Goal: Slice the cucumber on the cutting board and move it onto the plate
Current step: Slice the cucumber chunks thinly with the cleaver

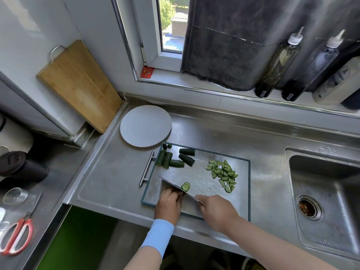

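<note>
On the cutting board (204, 180): cucumber chunks (176, 163) far-left, axes mixed; slices (224, 173) heaped right.
Left hand (169, 203): clenched on a half-hidden chunk (178, 187).
Right hand (218, 211): grasping knife (171, 183), blade diagonal.
Bench (109, 182): steel, plate (145, 126) just beyond board.

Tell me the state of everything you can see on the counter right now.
Plate: empty.
Chunks: uncut, on board.
Slices: piled on board.
Knife: gripped by right hand, edge down.
Left hand: curled beside blade, grip hidden.
Scissors: closed.
</note>
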{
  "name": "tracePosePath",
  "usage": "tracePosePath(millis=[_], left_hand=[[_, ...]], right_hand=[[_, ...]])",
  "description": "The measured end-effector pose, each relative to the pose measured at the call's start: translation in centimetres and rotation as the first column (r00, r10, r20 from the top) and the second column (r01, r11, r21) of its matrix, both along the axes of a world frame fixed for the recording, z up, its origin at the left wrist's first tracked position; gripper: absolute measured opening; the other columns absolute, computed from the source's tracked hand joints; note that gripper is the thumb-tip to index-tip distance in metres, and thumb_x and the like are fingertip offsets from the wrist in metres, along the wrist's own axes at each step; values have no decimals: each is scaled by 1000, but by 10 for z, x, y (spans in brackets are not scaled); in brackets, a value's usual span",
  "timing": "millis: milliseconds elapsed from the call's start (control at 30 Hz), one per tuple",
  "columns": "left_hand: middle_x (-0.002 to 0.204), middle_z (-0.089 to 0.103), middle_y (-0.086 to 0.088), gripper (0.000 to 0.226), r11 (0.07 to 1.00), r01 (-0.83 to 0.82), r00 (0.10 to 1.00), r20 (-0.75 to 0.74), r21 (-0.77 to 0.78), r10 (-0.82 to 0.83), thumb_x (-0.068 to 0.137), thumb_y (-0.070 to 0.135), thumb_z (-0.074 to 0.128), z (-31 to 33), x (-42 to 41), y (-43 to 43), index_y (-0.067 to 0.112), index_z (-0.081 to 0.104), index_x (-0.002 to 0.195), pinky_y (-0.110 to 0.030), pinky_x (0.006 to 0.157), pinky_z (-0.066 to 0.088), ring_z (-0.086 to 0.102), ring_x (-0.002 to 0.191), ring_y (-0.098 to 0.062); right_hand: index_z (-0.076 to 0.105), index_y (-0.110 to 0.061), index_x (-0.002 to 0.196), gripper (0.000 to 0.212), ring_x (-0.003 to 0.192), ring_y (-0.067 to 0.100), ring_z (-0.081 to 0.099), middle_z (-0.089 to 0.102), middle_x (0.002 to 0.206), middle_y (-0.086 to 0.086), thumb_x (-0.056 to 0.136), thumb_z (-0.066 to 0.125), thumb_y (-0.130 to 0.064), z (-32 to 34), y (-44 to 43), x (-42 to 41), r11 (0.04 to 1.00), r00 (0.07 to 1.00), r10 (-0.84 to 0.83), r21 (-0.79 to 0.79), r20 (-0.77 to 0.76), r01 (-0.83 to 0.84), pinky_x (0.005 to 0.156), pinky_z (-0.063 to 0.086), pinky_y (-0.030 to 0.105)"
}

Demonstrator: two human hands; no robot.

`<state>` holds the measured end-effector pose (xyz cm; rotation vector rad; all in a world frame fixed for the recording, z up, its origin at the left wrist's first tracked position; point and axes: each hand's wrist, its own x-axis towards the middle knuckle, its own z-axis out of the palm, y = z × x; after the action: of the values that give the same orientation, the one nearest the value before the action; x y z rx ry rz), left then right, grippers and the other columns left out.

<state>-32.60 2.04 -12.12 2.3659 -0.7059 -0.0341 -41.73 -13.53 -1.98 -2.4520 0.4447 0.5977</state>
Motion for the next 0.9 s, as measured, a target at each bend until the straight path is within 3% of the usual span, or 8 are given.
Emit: tracePosePath(millis=[133,433,533,633,733,900], left_hand=[[88,67,-5,19,999,-31,999,19,-24,32,69,5,83,6,-1,-2,15,75,85,-24,75,51,64,80,-21],[89,68,-3,18,999,-41,999,1,-7,41,72,8,82,0,1,-2,18,76,86,-24,73,51,64,80,-21],[87,68,-2,19,999,-35,999,-7,-20,35,70,6,82,-1,1,-1,18,76,84,-24,70,52,63,79,-21],[84,67,-1,22,999,-34,999,-1,-25,34,66,3,84,-3,0,0,18,76,81,-23,69,49,61,79,-18],[86,66,-1,22,1000,-12,1000,18,-18,12,66,2,83,-4,1,0,16,76,81,-22,71,48,58,82,-17],[86,65,-2,22,1000,-19,1000,-1,-3,19,67,1,82,-7,-1,-1,15,75,83,-26,70,51,58,83,-19]], right_hand=[[57,-26,132,35,99,29,62,72,107,6,104,37,-28,2,2,-4,1000,999,-4,-19,43,5,84,52,36],[58,-27,131,35,97,29,63,72,104,5,104,36,-28,1,2,-3,1000,999,-2,-17,40,2,83,53,37],[61,-29,113,28,87,28,61,67,84,-1,102,37,-24,-2,3,-2,1000,1000,-3,1,17,3,68,48,33],[49,-33,88,21,75,24,52,46,64,-8,98,38,-19,-6,2,0,1000,1000,0,-1,-3,0,53,32,24],[46,-34,88,20,72,22,48,43,63,-9,98,38,-19,-7,2,1,1000,1000,14,-10,-1,-14,51,30,22],[48,-31,90,17,74,24,50,47,68,-6,99,38,-20,-6,2,1,1000,1000,23,-6,9,-23,59,35,32]])
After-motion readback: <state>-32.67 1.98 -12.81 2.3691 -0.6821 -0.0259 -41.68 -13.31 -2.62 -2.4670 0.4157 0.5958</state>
